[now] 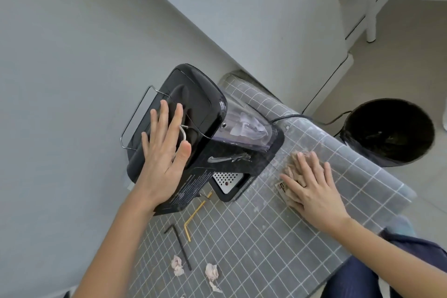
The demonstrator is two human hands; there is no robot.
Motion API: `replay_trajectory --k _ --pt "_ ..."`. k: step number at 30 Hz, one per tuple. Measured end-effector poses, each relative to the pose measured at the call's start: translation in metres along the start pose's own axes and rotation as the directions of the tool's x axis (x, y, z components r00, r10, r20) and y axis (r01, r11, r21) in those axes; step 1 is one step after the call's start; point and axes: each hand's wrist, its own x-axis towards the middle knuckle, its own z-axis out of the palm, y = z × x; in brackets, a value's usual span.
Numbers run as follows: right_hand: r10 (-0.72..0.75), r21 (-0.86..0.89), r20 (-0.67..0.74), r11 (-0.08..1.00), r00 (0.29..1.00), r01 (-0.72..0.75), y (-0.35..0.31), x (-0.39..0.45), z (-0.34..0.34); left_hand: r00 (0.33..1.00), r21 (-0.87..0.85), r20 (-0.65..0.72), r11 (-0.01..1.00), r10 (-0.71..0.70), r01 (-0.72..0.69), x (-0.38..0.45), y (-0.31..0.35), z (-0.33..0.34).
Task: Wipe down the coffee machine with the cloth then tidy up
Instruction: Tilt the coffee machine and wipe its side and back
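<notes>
Head view: we see a black coffee machine [193, 133] standing on a counter [266, 237] covered w/ a grey grid-pattern mat, its clear water tank [244, 128] toward the wall. Our left hand [162, 155] lies flat on the machine's top, fingers [177, 116] straight and spread, gripping nothing, apparently steadying it. Our right hand [312, 186] presses flat on a crumpled beige cloth [290, 176] on the mat, just right of the machine's base; fingers extended, not curled round the cloth.

Key relation, as we judge it: the machine sits to the left of the cloth hand and near it, w/ white smears [229, 158] on the side facing that hand. The machine's long axis runs from near-left to far-right, so a wipe would prob. travel along that side. Right hand is the nearer one to the smears.

Also on the mat: a black hex key [180, 247], a yellow bent tool [194, 219] and two crumpled tissue bits [193, 268]. A black-lined bin [389, 132] stands on the floor beyond the counter.
</notes>
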Motion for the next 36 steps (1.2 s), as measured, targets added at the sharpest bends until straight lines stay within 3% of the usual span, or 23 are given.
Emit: replay_trajectory --k 3,5,6,8,10,13,15,17,20,26,31,35,36 --pt "-0.085 0.077 -0.167 0.992 0.982 0.099 0.003 0.003 0.010 1.000 -0.022 0.005 1.000 -0.004 0.004 0.001 0.000 0.000" --pt "-0.011 0.309 -0.297 0.945 0.955 0.107 -0.001 0.002 0.001 1.000 -0.017 0.011 1.000 -0.006 0.007 0.003 -0.001 0.000" --pt "0.113 0.509 -0.326 0.857 0.938 0.074 -0.005 0.000 -0.010 1.000 -0.014 0.011 1.000 -0.005 0.005 0.003 -0.002 0.000" --pt "0.406 0.862 -0.264 0.507 0.875 0.025 -0.014 0.000 -0.036 1.000 -0.017 0.008 1.000 0.005 -0.004 0.004 -0.004 0.000" --pt "0.570 0.985 -0.137 0.161 0.810 0.054 -0.019 0.011 -0.061 1.000 -0.022 0.012 1.000 0.011 -0.011 0.004 -0.004 0.001" --pt "0.568 0.983 -0.027 -0.135 0.823 0.126 -0.024 0.046 -0.077 1.000 -0.025 0.014 1.000 0.015 -0.014 0.005 -0.006 0.001" --pt "0.508 0.969 0.049 -0.233 0.860 0.082 -0.039 0.074 -0.079 1.000 -0.014 0.006 1.000 0.020 -0.020 0.006 -0.008 0.002" --pt "0.548 0.967 0.078 -0.245 0.833 0.071 -0.062 0.094 -0.078 1.000 -0.003 0.001 1.000 0.023 -0.023 0.006 -0.009 0.002" --pt "0.697 0.937 0.154 -0.327 0.700 0.120 -0.093 0.109 -0.077 1.000 -0.010 -0.001 0.999 0.030 -0.030 0.005 -0.008 0.002" --pt "0.805 0.960 -0.047 -0.126 0.591 0.248 -0.132 0.106 -0.092 0.999 -0.010 -0.006 0.999 0.039 -0.039 0.005 -0.006 0.002" --pt "0.728 0.911 -0.238 -0.063 0.643 0.408 -0.149 0.091 -0.111 1.000 0.011 -0.006 1.000 0.022 -0.021 0.004 -0.004 0.001" --pt "0.604 0.851 -0.246 -0.239 0.758 0.467 -0.125 0.061 -0.119 1.000 -0.006 0.002 1.000 0.017 -0.017 0.004 -0.004 0.001" --pt "0.603 0.876 -0.234 -0.210 0.762 0.435 -0.113 0.050 -0.117 1.000 -0.010 0.003 1.000 0.015 -0.015 0.004 -0.003 0.001"
